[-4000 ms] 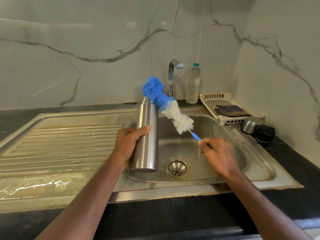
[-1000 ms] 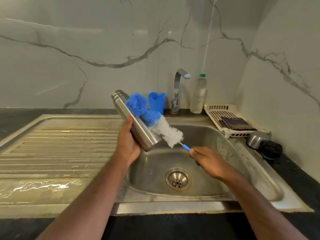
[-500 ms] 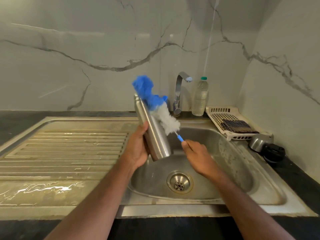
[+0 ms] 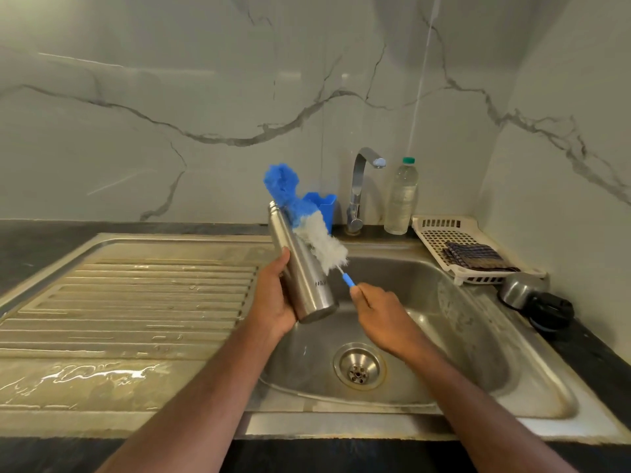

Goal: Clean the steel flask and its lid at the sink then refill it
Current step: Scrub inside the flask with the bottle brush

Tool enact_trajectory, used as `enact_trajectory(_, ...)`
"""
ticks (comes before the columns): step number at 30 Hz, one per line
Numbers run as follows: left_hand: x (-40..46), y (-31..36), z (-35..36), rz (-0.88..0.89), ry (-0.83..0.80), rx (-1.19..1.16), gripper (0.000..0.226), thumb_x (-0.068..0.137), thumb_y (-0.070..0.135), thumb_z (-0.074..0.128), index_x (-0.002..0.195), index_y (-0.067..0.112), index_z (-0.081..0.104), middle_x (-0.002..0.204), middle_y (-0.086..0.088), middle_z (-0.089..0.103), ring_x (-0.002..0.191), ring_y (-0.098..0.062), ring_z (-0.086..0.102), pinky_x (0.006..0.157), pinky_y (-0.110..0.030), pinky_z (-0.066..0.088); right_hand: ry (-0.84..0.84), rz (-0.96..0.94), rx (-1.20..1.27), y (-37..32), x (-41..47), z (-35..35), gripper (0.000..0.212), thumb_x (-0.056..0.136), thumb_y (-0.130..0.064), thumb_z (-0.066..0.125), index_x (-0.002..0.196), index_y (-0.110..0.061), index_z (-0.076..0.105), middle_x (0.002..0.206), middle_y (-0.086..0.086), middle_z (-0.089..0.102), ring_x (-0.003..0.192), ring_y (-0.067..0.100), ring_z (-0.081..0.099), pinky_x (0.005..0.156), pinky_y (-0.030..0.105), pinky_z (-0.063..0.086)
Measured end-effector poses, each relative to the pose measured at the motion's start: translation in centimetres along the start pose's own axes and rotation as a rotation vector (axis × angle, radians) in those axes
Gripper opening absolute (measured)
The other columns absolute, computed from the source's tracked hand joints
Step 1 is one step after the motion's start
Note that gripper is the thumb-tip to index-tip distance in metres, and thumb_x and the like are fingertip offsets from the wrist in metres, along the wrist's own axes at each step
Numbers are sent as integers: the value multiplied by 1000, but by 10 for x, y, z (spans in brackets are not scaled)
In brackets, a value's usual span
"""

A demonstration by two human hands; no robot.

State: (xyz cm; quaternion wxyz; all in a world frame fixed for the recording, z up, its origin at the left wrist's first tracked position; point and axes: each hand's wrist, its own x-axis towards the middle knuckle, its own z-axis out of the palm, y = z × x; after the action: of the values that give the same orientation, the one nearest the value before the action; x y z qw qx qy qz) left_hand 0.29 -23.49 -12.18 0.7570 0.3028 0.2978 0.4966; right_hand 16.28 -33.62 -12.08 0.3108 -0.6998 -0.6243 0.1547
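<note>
Held over the sink basin (image 4: 478, 336) at about ten o'clock from the drain (image 4: 359, 367): the steel flask (image 4: 302, 268), gripped low on its body by the left hand (image 4: 273, 298), fingers curled round it. Long axis tilted, mouth toward eleven o'clock and up, base toward five o'clock and down. Laid along its outer right flank, the bottle brush (image 4: 307, 227), blue tip past the mouth, handle pinched by the right hand (image 4: 379, 314). Likely slip of the wet steel through a one-handed grip under a hard brush stroke, then a drop into the basin. Possible spatter off the bristles toward the wall. Waiting at three o'clock on the counter, well apart: the lid (image 4: 536, 298), probably still unwashed.
</note>
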Motion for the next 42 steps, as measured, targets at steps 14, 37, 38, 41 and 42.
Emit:
enact_trajectory(14,-5,-1,10,65,-22,220,52,96,62,50,129,23,61,108,-9,77,99,-26,74,78,-41,61,59,23,-124,-14,10,-2,37,109,-39,28,84,-21,49,83,0,58,84,24,56,71,38,43)
enact_trajectory(37,3,16,-4,102,-32,216,85,75,82,50,138,25,55,117,-12,75,104,-31,74,85,-49,60,-106,6,-1,-9,10,-15,38,109,-35,33,84,-17,54,75,-3,54,69,15,50,63,33,37)
enact_trajectory(38,1,11,-1,92,-61,262,85,74,82,54,138,26,54,117,-13,74,105,-32,73,84,-49,61,-23,-5,-35,-16,17,-4,37,110,-35,32,86,-16,53,77,-3,54,75,18,52,64,35,36)
enact_trajectory(41,0,4,-1,82,-100,285,83,73,67,78,138,21,53,123,-19,70,108,-34,71,86,-51,60,43,20,18,-21,23,0,37,110,-34,31,83,-17,50,75,-3,50,75,19,50,67,34,36)
enact_trajectory(42,2,6,-3,85,-97,270,81,73,63,80,136,19,54,124,-20,70,106,-34,71,85,-49,60,-34,47,112,-14,17,-9,37,109,-34,33,81,-18,49,71,-3,49,67,16,48,62,33,37)
